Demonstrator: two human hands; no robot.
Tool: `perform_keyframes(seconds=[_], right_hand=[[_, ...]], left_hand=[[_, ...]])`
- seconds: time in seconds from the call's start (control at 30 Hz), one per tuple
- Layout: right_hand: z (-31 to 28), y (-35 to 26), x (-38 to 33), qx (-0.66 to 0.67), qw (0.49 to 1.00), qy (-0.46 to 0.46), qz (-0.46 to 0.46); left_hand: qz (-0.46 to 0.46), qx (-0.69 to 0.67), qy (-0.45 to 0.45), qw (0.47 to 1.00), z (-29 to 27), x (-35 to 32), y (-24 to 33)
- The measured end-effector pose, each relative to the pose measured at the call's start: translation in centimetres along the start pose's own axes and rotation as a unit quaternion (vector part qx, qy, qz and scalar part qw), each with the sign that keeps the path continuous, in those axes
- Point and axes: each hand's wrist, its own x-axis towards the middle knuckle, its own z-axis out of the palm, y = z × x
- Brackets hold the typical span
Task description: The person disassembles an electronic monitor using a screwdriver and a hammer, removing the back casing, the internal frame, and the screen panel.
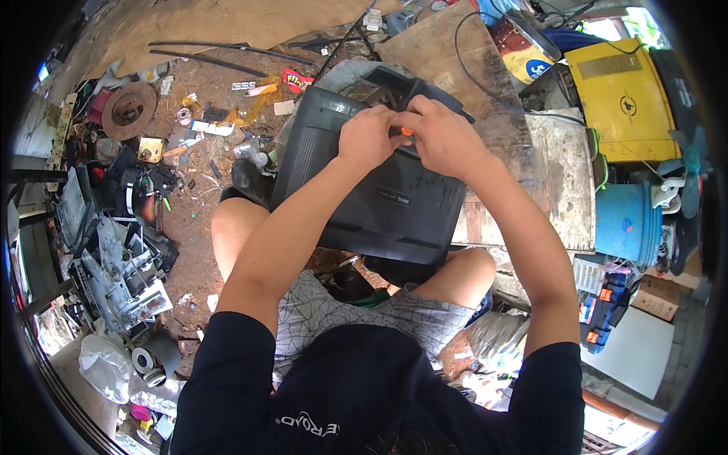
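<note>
- On the lap and against the wooden bench [553, 174]: one black monitor [379, 197], back side up, lower edge resting near the knees, upper edge leaning toward the bench. Long axis runs from lower right to upper left in view; its stand neck [413, 87] points away from the person, toward the top.
- One brown cardboard sheet [227, 23] lies flat across the dirt floor at top.
- One yellow case [626, 98] stands at upper right, lid face up.
- One blue bucket [626, 224] sits at right, beside the bench; contents cannot be read.
- One heap of grey scrap parts [114, 265] at left, pieces too tangled to count.
- One rusty brake disc [129, 110] at upper left, flat on the floor.
- One clear plastic bag [106, 368] at lower left, crumpled; contents not legible.
- Two hands, both on the upper part of the monitor back, touching each other.
- Left hand [368, 136]: fingers curled shut, pinched at the spot next to the orange item.
- Right hand [444, 136]: fingers curled, closed around a small orange-handled tool [407, 130]; only the orange tip shows between the two hands, so its axis cannot be told.
- One red snack wrapper [297, 80] on the floor above the monitor's left corner.
</note>
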Motion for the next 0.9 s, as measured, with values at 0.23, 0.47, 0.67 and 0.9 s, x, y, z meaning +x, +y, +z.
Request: perform_keyframes(seconds=[0.23, 0.47, 0.67, 0.9], right_hand=[[0.6, -0.8, 0.2, -0.034, 0.993, -0.004, 0.117], [0.0, -0.1, 0.5, -0.059, 0.995, 0.025, -0.071], [-2.4, 1.5, -1.2, -0.166, 0.986, -0.022, 0.001], [-3.9, 8.1, -2.5, 0.108, 0.948, 0.128, 0.270]], left_hand=[[-0.050, 0.032, -0.056, 0.997, -0.2, 0.2, 0.0], [-0.068, 0.061, -0.074, 0.993, -1.2, 0.2, 0.7], [-0.093, 0.172, -0.168, 0.966, -2.3, 0.3, 0.5], [-0.025, 0.248, -0.178, 0.952, -1.2, -1.7, -0.1]])
